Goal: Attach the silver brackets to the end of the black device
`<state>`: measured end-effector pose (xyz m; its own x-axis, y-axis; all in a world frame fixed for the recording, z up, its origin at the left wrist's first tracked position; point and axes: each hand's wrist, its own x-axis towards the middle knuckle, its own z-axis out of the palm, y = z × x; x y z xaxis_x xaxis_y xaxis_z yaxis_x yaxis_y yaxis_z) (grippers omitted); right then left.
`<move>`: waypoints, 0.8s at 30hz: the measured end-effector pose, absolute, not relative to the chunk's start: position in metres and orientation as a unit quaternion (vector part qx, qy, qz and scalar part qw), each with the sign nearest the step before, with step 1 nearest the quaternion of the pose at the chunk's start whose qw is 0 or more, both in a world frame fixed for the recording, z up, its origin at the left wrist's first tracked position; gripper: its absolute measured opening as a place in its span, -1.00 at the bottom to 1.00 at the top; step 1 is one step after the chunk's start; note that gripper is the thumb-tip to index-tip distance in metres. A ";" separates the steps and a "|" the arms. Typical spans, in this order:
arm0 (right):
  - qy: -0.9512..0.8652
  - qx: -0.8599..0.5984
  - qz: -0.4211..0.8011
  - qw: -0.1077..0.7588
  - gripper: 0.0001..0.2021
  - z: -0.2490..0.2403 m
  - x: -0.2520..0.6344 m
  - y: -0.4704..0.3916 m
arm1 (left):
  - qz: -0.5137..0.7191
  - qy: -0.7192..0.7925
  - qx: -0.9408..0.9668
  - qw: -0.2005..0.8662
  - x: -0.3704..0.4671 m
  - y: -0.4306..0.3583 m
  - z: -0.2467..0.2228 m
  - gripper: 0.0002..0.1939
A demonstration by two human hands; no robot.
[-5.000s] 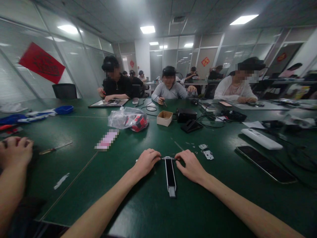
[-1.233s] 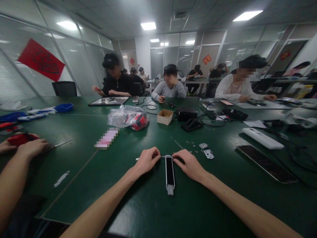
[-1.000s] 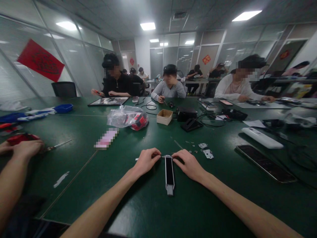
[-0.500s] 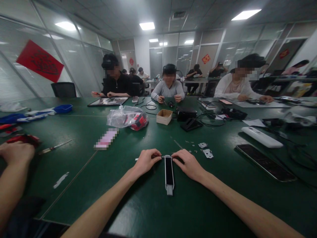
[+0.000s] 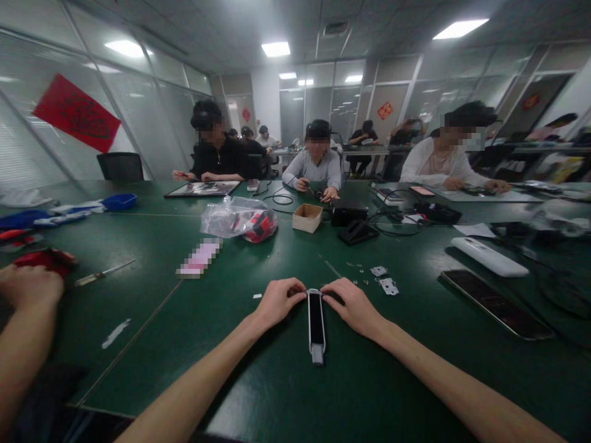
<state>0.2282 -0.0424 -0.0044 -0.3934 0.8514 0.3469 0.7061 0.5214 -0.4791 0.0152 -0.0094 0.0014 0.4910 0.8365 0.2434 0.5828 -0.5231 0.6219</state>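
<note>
A slim black device with a silver frame and a grey tip (image 5: 316,326) lies on the green table, its grey end toward me. At its far end, my left hand (image 5: 281,303) is pinched against the left corner, thumb and forefinger together. Opposite it, my right hand (image 5: 353,306) grips the right corner the same way. Anything small between the fingertips is too fine to make out. Just beyond my right hand lie small metal plates (image 5: 388,285) and several tiny loose parts. A small white scrap (image 5: 257,296) is by my left hand.
Another person's hand (image 5: 34,286) rests at the far left near a screwdriver (image 5: 104,273). Ahead are a bagged red item (image 5: 258,225), a small box (image 5: 307,219) and a black stand (image 5: 356,232). A dark phone (image 5: 496,304) and white device (image 5: 489,256) lie right.
My left hand has shifted slightly right, closer to the device's far end. My right hand stays at its corner. The co-worker opposite has lowered a hand to the table.
</note>
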 end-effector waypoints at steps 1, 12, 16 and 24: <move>-0.825 -0.473 0.126 0.283 -0.85 -0.004 0.228 -0.043 | 0.266 0.429 0.831 0.235 0.015 -0.010 0.002 -0.90; -0.818 -0.484 0.119 0.287 -0.85 -0.003 0.226 -0.043 | 0.252 0.426 0.844 0.203 0.015 -0.010 0.000 -0.89; -0.818 -0.486 0.120 0.282 -0.85 -0.002 0.227 -0.044 | 0.253 0.421 0.847 0.205 0.014 -0.009 -0.001 -0.88; -0.816 -0.497 0.120 0.270 -0.84 0.002 0.226 -0.045 | 0.256 0.423 0.844 0.209 0.015 -0.010 0.000 -0.87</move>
<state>0.2256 -0.0453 0.0023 -0.3606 0.8756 0.3215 0.7454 0.4777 -0.4650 0.0145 -0.0103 0.0002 0.5103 0.8213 0.2551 0.6073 -0.5542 0.5692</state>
